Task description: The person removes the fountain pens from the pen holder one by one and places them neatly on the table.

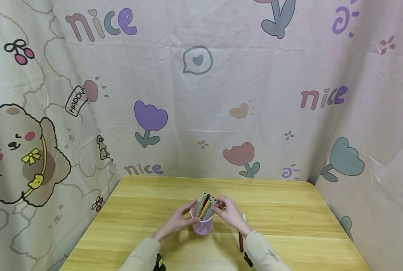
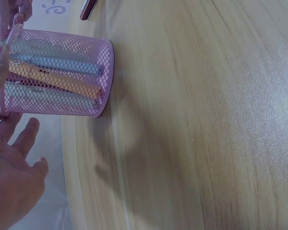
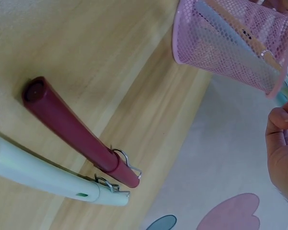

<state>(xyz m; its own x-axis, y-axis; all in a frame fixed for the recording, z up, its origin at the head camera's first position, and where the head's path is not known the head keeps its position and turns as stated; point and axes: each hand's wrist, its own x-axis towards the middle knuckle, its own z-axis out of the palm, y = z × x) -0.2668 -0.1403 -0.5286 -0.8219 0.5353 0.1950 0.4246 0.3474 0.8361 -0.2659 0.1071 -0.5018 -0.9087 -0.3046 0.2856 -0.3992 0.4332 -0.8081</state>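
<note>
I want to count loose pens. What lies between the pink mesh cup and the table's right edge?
A dark red pen and a pale green pen lie side by side right of the cup, clearest in the right wrist view.

- Head view: bright, even, soft light; colours of the printed backdrop [image 1: 201, 94] look slightly washed, and its hanging lines bow toward the frame edges as with a wide lens.
- The wooden surface [image 1: 289, 218] is evenly lit, with only faint shadows beneath the hands.
- Left wrist view: a pale glare patch lies on the surface [image 2: 259, 96]; the pink mesh cup [image 2: 62, 72] casts a soft shadow beside its base; the near palm is slightly blurred.
- Right wrist view: the red pen [image 3: 77, 132] and white pen [image 3: 48, 175] are sharp; the fingers [image 3: 283, 143] at the edge are soft.
</note>
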